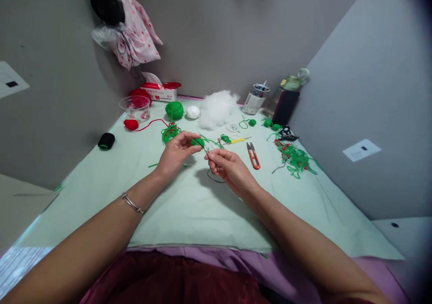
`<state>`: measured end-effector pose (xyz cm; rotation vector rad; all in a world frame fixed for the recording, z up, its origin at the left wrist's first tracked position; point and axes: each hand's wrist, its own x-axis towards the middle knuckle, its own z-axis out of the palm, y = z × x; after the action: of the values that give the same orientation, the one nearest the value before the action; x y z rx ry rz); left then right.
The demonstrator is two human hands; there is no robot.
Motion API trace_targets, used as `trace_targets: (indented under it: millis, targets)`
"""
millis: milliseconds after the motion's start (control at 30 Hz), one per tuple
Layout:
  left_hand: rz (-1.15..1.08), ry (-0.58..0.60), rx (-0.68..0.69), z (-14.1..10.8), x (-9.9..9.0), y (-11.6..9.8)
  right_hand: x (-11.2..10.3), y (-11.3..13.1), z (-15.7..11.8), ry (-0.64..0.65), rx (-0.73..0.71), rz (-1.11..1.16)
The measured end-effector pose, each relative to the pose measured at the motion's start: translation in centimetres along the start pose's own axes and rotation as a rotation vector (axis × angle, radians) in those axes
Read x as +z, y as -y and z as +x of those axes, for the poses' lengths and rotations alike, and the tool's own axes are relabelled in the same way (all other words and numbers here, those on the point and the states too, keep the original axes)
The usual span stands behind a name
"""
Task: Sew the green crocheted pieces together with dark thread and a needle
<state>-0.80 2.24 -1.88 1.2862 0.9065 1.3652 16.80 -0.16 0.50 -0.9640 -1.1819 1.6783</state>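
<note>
Between thumb and fingers, my left hand (177,151) grips a small green crocheted ball (198,142) above the table. My right hand (227,167) is closed in a pinch on a dark strand of yarn (208,152) that runs to the ball. A loose dark length of it (213,178) hangs below onto the cloth. Whether a needle is in the pinch is too small to tell. Just beyond the hands lie a yellow-handled crochet hook (239,140) and scraps of green yarn (171,133). Orange thread snips (253,155) rest to the right.
White stuffing (218,108) sits at the back beside a green yarn ball (174,110). On the left are a clear tub (135,110), red yarn (131,124) and black yarn (106,140). Tangled green yarn (297,158), a can (254,100), a phone (286,107) and a bottle (292,81) stand right.
</note>
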Motion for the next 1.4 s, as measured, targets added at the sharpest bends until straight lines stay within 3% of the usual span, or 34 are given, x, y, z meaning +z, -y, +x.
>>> trace_targets:
  millis: [133,233,300,433,500,767,1033,1400]
  targets:
    - [0.109,0.085,0.121,-0.5,0.6,0.2,-0.2,0.5,-0.2,0.058,-0.134,-0.140]
    - [0.100,0.131,0.112,-0.7,0.6,0.3,-0.5,1.3,-0.7,0.099,-0.271,-0.414]
    - [0.058,0.150,0.029,-0.5,0.3,0.2,-0.7,1.9,-1.1,0.034,-0.443,-0.654]
    - [-0.092,0.174,-0.118,-0.1,-0.4,-0.4,-1.6,2.6,-1.7,-0.235,-0.746,-0.950]
    - [-0.157,0.161,-0.154,0.0,-0.5,-0.8,-2.0,2.5,-1.7,-0.258,-0.748,-0.970]
    - [-0.170,0.112,-0.232,-0.1,-0.2,-1.1,-1.8,1.7,-1.5,-0.136,-0.636,-0.987]
    - [-0.136,0.139,-0.181,-0.1,0.0,-1.2,-1.7,1.5,-1.4,-0.127,-0.611,-1.062]
    - [-0.084,0.177,-0.189,-0.1,-0.2,-0.8,-1.7,1.3,-1.2,-0.094,-0.520,-0.952]
